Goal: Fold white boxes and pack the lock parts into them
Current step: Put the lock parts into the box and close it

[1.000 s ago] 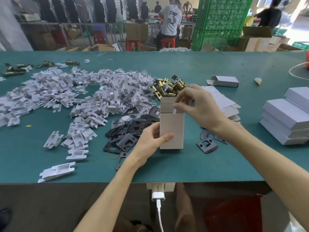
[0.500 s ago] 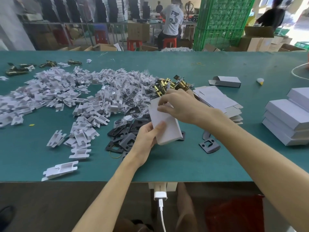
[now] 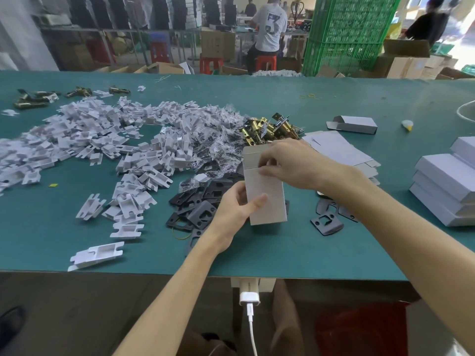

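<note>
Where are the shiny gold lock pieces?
Head view, centre: shiny gold metal lock pieces lie just behind the white cardboard box, left of the flat white blanks.

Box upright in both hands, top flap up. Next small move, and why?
Probably fold the top flap down and tuck it with the right hand: the box stands upright, the left hand grips its lower side, and the right one sits at its open top. Contents not visible.

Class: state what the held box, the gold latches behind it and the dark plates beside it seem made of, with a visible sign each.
Box: thin card, matte off-white; creased flap line.
Gold latches: likely metal, brass-coloured polish; bright glints.
Dark plates: metal or plastic, unclear; matte grey-black, flat with cut holes.
</note>
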Motion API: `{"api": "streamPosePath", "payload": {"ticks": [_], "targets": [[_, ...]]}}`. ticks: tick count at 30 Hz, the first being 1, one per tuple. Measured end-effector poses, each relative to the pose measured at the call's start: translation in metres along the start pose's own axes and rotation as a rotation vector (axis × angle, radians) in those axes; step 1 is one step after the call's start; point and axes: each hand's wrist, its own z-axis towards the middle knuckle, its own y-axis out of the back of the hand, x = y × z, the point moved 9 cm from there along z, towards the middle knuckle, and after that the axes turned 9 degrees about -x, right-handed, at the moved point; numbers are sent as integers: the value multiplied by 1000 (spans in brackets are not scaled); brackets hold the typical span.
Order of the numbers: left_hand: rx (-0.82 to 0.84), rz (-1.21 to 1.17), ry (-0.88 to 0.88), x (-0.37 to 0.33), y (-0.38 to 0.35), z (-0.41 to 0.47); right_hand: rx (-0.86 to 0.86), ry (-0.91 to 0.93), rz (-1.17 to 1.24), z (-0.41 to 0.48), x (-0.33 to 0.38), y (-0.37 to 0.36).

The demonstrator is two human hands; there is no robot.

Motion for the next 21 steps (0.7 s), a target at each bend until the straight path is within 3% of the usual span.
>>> {"api": "streamPosePath", "payload": {"ticks": [8, 15, 21], "targets": [[7, 65, -55, -2, -4, -2, 299, -70, -15, -14, 2, -14], [33, 74, -49, -1, -6, -4, 277, -212, 213, -15, -8, -27], [26, 91, -53, -2, -5, -4, 201, -207, -3, -8, -11, -31]]}}
